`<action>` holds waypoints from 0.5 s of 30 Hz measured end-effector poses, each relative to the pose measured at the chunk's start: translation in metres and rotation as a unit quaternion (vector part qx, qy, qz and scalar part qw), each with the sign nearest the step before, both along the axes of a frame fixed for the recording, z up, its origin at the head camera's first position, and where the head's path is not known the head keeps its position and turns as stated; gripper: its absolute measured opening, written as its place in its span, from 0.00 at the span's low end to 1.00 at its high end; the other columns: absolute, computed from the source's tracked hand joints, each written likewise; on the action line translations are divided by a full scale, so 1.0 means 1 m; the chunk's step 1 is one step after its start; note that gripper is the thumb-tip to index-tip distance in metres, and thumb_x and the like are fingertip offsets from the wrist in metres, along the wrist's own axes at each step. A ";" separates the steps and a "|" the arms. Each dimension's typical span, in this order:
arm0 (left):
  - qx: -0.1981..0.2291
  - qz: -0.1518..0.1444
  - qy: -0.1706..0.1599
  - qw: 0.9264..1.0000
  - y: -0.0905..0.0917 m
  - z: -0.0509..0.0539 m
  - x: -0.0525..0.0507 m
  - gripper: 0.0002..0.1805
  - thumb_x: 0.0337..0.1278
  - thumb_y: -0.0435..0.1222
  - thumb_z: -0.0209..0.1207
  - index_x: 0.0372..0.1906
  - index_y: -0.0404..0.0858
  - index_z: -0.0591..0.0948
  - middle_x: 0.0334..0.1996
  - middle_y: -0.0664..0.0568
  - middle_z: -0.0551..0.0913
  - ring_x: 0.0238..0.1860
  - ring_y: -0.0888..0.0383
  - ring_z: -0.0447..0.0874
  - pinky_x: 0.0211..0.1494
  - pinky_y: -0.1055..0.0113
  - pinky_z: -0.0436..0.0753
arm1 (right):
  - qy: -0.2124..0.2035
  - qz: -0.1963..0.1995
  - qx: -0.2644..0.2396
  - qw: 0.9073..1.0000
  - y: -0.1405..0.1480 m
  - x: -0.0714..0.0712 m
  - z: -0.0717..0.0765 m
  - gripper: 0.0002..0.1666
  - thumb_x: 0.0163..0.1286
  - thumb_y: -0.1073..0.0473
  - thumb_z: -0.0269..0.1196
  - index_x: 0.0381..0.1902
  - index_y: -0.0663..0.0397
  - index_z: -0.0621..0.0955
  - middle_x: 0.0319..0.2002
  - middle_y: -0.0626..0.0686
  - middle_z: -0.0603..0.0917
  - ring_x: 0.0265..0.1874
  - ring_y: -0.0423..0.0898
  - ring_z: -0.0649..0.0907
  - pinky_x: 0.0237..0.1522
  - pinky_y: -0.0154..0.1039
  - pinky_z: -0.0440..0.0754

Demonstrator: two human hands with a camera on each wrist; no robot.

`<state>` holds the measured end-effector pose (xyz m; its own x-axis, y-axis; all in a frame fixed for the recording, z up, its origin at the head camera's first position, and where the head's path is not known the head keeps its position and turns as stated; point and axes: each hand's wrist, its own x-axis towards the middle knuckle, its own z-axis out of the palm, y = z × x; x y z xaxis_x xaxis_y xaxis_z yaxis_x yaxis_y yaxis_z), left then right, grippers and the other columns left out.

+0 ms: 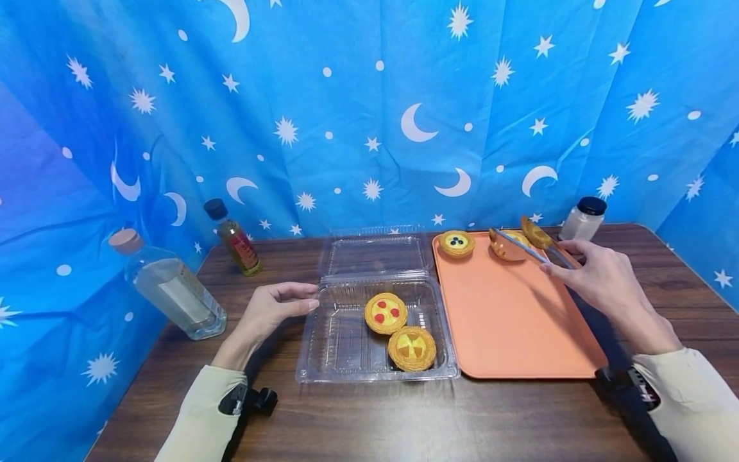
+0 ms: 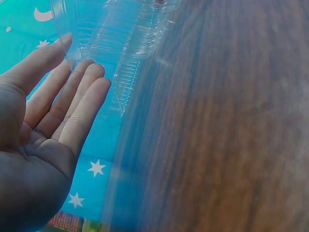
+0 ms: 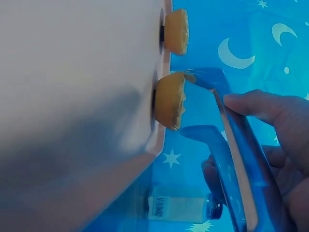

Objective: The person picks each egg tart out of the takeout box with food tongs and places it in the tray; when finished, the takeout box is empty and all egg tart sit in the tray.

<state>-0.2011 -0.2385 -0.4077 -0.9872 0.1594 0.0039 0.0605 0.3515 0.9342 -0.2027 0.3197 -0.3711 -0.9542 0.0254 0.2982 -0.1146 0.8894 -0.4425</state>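
My right hand [image 1: 600,276] holds metal tongs [image 3: 236,159] by their arms above the far right of an orange tray [image 1: 514,321]. The spread tong tips stand at either side of an egg tart [image 3: 169,104]; whether they touch it I cannot tell. A tart with dark berries [image 1: 457,242] sits at the tray's far left corner. My left hand [image 1: 277,311] pinches the left rim of a clear plastic container [image 1: 340,340], its fingers nearly straight. Inside lie a tart with red pieces [image 1: 385,314] and a tart with orange wedges [image 1: 412,349], touching each other.
The container's lid [image 1: 375,255] lies folded back toward the curtain [image 1: 369,115]. At left stand a large clear bottle [image 1: 173,289] and a small dark-capped bottle [image 1: 237,240]. A black-lidded jar [image 1: 583,219] stands behind my right hand on the wooden table [image 1: 369,417].
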 end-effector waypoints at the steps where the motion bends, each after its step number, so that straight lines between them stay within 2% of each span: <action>1: -0.001 0.000 0.000 1.000 0.000 0.000 0.000 0.23 0.60 0.41 0.77 0.57 0.35 0.89 0.56 0.46 0.89 0.63 0.49 0.82 0.67 0.54 0.77 | 0.001 -0.001 0.001 1.000 0.000 0.000 0.001 0.37 0.69 0.50 0.75 0.60 0.76 0.78 0.37 0.72 0.84 0.32 0.62 0.79 0.24 0.43 0.72; 7: 0.003 -0.003 0.003 1.000 0.000 0.000 0.000 0.23 0.61 0.41 0.77 0.57 0.35 0.89 0.56 0.45 0.89 0.64 0.48 0.82 0.69 0.53 0.76 | 0.006 0.005 -0.004 1.000 -0.003 0.004 0.009 0.36 0.70 0.50 0.74 0.62 0.75 0.78 0.37 0.70 0.84 0.30 0.59 0.77 0.24 0.44 0.70; 15: 0.003 -0.001 0.004 1.000 0.000 -0.001 0.000 0.23 0.61 0.41 0.77 0.57 0.36 0.89 0.57 0.45 0.88 0.65 0.47 0.81 0.71 0.46 0.75 | -0.007 0.029 -0.027 0.999 -0.029 0.018 0.023 0.41 0.69 0.42 0.74 0.64 0.69 0.79 0.48 0.73 0.84 0.38 0.61 0.79 0.26 0.42 0.74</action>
